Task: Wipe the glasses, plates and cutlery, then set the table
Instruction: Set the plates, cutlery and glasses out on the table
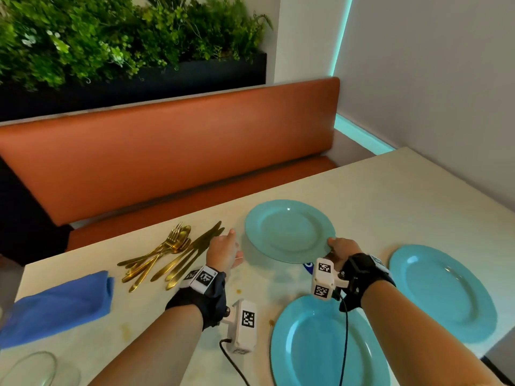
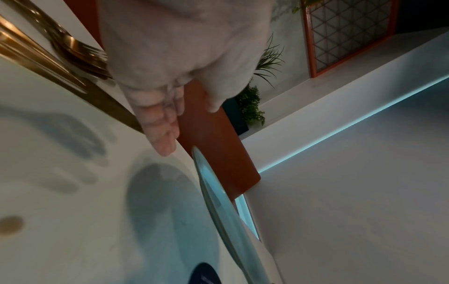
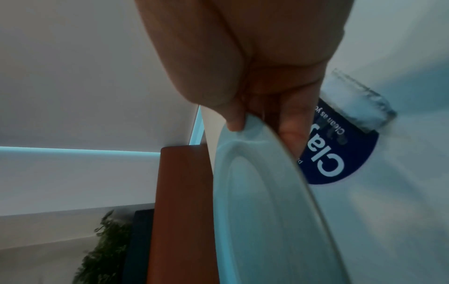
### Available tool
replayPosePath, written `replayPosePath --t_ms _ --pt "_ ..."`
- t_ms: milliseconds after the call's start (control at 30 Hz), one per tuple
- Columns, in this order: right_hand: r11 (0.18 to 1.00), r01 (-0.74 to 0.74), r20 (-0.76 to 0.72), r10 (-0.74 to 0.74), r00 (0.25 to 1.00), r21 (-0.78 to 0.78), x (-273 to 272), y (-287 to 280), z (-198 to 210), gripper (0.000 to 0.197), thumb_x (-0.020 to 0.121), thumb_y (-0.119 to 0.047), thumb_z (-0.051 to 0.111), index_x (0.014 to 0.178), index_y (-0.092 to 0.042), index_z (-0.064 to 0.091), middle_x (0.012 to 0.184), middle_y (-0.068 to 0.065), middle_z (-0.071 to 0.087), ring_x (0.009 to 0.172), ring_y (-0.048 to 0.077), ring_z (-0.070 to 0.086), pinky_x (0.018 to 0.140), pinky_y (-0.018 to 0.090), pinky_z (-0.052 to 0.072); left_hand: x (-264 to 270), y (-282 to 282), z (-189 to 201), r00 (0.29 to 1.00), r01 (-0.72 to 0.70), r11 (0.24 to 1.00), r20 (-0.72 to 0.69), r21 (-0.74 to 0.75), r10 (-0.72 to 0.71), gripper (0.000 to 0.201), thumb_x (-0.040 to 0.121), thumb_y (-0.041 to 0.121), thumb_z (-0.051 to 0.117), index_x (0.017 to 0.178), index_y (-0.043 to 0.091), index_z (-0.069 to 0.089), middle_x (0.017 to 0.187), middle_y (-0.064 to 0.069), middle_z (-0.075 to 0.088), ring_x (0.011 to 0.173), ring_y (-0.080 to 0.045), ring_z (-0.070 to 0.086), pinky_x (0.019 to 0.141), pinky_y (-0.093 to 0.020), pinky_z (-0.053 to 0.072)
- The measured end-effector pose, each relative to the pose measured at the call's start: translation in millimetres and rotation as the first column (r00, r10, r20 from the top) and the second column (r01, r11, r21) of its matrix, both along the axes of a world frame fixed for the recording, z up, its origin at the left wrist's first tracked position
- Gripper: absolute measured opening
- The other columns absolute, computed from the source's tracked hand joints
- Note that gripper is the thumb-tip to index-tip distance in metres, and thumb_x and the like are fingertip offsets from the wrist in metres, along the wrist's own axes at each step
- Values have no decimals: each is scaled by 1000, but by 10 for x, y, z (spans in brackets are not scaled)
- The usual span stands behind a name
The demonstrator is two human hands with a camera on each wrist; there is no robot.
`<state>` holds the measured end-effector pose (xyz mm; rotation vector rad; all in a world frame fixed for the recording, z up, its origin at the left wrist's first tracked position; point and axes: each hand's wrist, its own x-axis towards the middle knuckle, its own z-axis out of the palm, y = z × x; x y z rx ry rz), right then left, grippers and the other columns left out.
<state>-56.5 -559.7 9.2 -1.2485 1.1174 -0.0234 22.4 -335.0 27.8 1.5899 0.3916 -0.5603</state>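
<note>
Three teal plates are on the cream table. My right hand pinches the near rim of the far plate, thumb on top and fingers under; the right wrist view shows this plate raised a little off the table. My left hand hovers with straight fingers between that plate and the gold cutlery, holding nothing. The left hand shows its empty palm, with the plate's rim beside it. A second plate lies at the right, a third near me.
A folded blue cloth lies at the left, with a glass at the bottom left corner. A round blue sticker sits on the table under the held plate. An orange bench runs behind the table; a wall stands at the right.
</note>
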Motion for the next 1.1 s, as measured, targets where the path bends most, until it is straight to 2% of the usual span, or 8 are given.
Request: replayPosePath --t_ms 67,233,433,533,600,800,1000,1100 --pt "1000 12 6 -13 1000 18 113 -105 -80 24 100 -7 33 83 -10 48 89 6 44 63 14 45 40 16 48 115 35 -82 1000 -17 999 -10 38 18 32 98 26 45 120 3 52 103 -11 56 89 -25 58 87 -38 53" --pt "997 43 14 -44 999 62 323 -245 -204 42 101 -5 30 141 6 26 148 19 34 102 22 43 52 17 49 307 85 -253 1000 -9 996 -10 90 10 30 97 20 48 120 1 53 93 -9 56 80 -21 56 86 -38 51" --pt "989 111 -5 -111 994 101 508 -294 -374 43 100 -5 31 142 4 26 149 16 33 133 31 40 83 28 45 410 39 -383 1000 -2 995 -13 101 3 24 96 17 49 114 2 55 87 -8 56 70 -18 55 76 -35 52" --pt "959 254 -27 -253 967 125 572 -312 -467 36 100 -6 33 135 2 39 124 18 59 118 27 56 86 28 47 423 10 -421 1000 1 995 -12 100 0 15 96 16 49 106 5 54 87 -8 55 67 -18 54 67 -29 50" --pt "948 232 13 -240 971 218 590 -328 -492 32 99 -8 38 131 -4 43 96 13 71 89 19 67 65 20 54 426 -2 -433 1000 0 994 -14 108 2 10 96 15 49 99 6 53 86 -9 55 69 -19 54 67 -29 50" --pt "987 156 -9 -156 988 49 682 -380 -628 46 87 -8 62 128 7 45 127 25 54 112 41 56 94 49 49 447 -17 -480 1000 -2 992 5 129 1 9 96 16 50 93 8 52 86 -8 55 76 -23 56 70 -30 51" --pt "990 -1 -93 -12 996 -143 767 -375 -548 49 82 -18 67 124 3 51 117 17 59 102 36 58 95 46 49 425 53 -549 998 32 975 37 219 -41 21 95 18 50 75 12 52 75 -5 52 76 -23 55 68 -29 49" --pt "934 -217 -243 149 958 -282 801 -281 -411 51 88 -24 60 130 2 47 125 19 55 95 29 53 76 37 48 417 178 -635 992 90 938 52 335 -113 24 93 21 51 69 14 53 76 -10 58 82 -32 59 81 -34 50"
